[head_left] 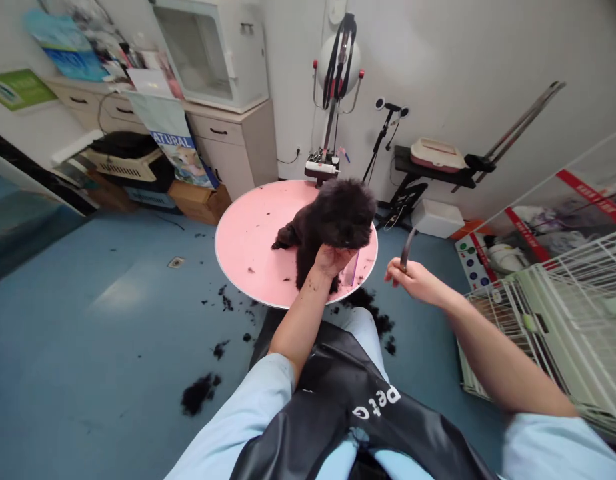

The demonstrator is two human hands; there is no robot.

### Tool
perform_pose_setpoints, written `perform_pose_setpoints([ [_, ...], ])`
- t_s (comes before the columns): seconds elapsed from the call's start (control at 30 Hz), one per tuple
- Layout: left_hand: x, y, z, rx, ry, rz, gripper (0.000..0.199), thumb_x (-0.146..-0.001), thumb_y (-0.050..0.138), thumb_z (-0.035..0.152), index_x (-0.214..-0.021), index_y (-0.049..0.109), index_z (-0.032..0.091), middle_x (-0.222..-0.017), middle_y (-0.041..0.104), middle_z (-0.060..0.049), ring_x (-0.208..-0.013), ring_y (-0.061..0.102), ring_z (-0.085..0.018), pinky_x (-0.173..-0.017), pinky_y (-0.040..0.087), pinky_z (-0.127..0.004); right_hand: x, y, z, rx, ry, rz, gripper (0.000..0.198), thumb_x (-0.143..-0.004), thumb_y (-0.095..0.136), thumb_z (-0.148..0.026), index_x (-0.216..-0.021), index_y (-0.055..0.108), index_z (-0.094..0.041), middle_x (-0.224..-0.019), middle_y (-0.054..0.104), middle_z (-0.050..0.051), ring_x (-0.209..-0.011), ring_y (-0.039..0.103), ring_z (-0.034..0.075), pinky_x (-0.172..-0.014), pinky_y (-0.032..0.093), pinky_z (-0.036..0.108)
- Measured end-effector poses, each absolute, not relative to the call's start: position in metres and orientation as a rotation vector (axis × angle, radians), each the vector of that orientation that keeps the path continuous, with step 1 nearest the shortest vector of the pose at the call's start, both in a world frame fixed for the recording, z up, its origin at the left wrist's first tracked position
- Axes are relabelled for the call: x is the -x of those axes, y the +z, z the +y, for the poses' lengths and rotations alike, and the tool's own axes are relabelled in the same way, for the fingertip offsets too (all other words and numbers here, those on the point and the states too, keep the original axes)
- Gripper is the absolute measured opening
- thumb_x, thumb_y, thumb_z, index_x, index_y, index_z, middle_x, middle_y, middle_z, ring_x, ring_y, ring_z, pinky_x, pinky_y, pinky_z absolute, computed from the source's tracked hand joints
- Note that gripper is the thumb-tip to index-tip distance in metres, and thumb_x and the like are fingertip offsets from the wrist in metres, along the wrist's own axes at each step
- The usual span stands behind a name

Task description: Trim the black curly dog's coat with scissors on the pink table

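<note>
A black fluffy dog (345,210) sits on a round pink grooming table (248,230), its head turned toward me. My left hand (334,259) is under its muzzle, gripping the chin; the fingertips are partly hidden in fur. Just right of that hand shows a thin purple-edged piece, perhaps a comb (355,268); I cannot tell whether it is held. Off the table's right edge, my right hand (411,277) is closed around curved grooming shears (407,250), blades pointing up and apart from the dog.
Black hair clumps (201,393) lie on the blue floor around the table. Behind it stand a tool holder (322,167) and a dryer arm (333,100). A white wire cage (513,320) is close on the right. Cabinets (228,133) and a pet carrier (123,167) line the back left.
</note>
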State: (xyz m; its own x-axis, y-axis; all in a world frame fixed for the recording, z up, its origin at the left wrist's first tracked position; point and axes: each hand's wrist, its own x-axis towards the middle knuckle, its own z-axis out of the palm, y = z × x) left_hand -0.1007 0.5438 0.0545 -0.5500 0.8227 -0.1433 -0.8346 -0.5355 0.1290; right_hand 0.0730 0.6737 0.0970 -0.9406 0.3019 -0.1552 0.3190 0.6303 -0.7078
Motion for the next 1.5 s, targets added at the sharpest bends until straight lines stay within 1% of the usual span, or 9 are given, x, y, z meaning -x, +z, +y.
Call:
perform_pose_setpoints([
  [0.1, 0.099, 0.055, 0.545, 0.087, 2.139, 0.195, 0.026, -0.088, 0.044, 0.019, -0.092, 0.070, 0.018, -0.090, 0.070, -0.007, -0.091, 0.064, -0.018, -0.095, 0.046, -0.040, -0.076, 0.158, 0.645, -0.140, -1.338, 2.221, 0.026, -0.086, 0.056, -0.042, -0.088, 0.055, -0.016, -0.076, 0.068, 0.004, -0.069, 0.061, 0.014, -0.067, 0.048, 0.027],
  [0.27, 0.096, 0.057, 0.546, 0.095, 2.150, 0.155, 0.029, -0.086, 0.045, 0.014, -0.099, 0.070, 0.019, -0.077, 0.070, -0.004, -0.074, 0.064, -0.016, -0.095, 0.046, -0.040, -0.050, 0.193, 0.623, 0.025, -1.333, 1.456, 0.061, -0.064, 0.082, -0.041, -0.110, 0.053, -0.013, -0.098, 0.069, 0.011, -0.084, 0.068, 0.018, -0.074, 0.053, 0.028],
  [0.53, 0.096, 0.052, 0.548, 0.049, 2.135, 0.233, 0.020, -0.075, 0.049, 0.007, -0.063, 0.064, 0.013, -0.061, 0.065, -0.003, -0.062, 0.062, -0.014, -0.094, 0.046, -0.038, -0.006, 0.195, 0.648, -0.023, -1.392, 1.525, 0.069, -0.063, 0.082, -0.045, -0.117, 0.059, -0.009, -0.090, 0.071, 0.010, -0.076, 0.069, 0.018, -0.070, 0.055, 0.026],
  [0.83, 0.096, 0.056, 0.545, 0.003, 2.117, 0.209, 0.023, -0.069, 0.049, -0.001, -0.055, 0.061, 0.013, -0.055, 0.062, -0.001, -0.056, 0.058, -0.011, -0.087, 0.047, -0.033, 0.001, 0.200, 0.641, -0.057, -1.306, 1.705, 0.061, -0.068, 0.079, -0.040, -0.118, 0.059, -0.011, -0.092, 0.071, 0.009, -0.076, 0.068, 0.016, -0.068, 0.055, 0.023],
  [1.17, 0.093, 0.051, 0.562, 0.021, 2.105, 0.131, 0.018, -0.071, 0.053, 0.002, -0.062, 0.064, 0.013, -0.061, 0.065, -0.001, -0.063, 0.061, -0.013, -0.086, 0.045, -0.033, -0.002, 0.178, 0.639, -0.105, -1.291, 1.883, 0.059, -0.073, 0.075, -0.036, -0.122, 0.056, -0.011, -0.089, 0.068, 0.007, -0.075, 0.065, 0.013, -0.067, 0.053, 0.022],
  [1.23, 0.093, 0.048, 0.563, 0.031, 2.103, 0.141, 0.018, -0.074, 0.052, 0.004, -0.064, 0.064, 0.013, -0.061, 0.064, -0.001, -0.062, 0.061, -0.013, -0.085, 0.046, -0.034, -0.010, 0.167, 0.635, -0.089, -1.214, 1.975, 0.050, -0.074, 0.071, -0.032, -0.118, 0.058, -0.012, -0.090, 0.068, 0.006, -0.075, 0.064, 0.013, -0.067, 0.053, 0.023],
  [1.37, 0.095, 0.038, 0.557, -0.032, 2.149, 0.183, 0.011, -0.074, 0.055, 0.006, -0.071, 0.063, 0.013, -0.067, 0.066, -0.001, -0.065, 0.061, -0.011, -0.086, 0.046, -0.032, -0.047, 0.115, 0.617, 0.003, -1.109, 2.316, 0.016, -0.071, 0.063, -0.017, -0.087, 0.063, -0.016, -0.078, 0.064, 0.001, -0.071, 0.058, 0.013, -0.066, 0.050, 0.025],
  [1.43, 0.098, 0.030, 0.552, -0.119, 2.180, 0.252, 0.009, -0.067, 0.061, 0.004, -0.068, 0.060, 0.012, -0.066, 0.065, 0.000, -0.066, 0.060, -0.010, -0.087, 0.046, -0.031, -0.061, 0.076, 0.606, 0.010, -1.287, 2.378, 0.015, -0.068, 0.063, -0.014, -0.081, 0.060, -0.017, -0.078, 0.063, 0.000, -0.071, 0.057, 0.013, -0.067, 0.050, 0.026],
  [1.5, 0.100, 0.021, 0.547, -0.233, 2.178, 0.351, 0.012, -0.060, 0.064, 0.003, -0.066, 0.058, 0.012, -0.066, 0.063, 0.001, -0.069, 0.060, -0.010, -0.087, 0.046, -0.030, -0.058, 0.041, 0.597, -0.176, -1.697, 2.538, 0.010, -0.072, 0.061, -0.020, -0.075, 0.052, -0.019, -0.062, 0.054, -0.005, -0.055, 0.050, 0.009, -0.060, 0.048, 0.024],
])
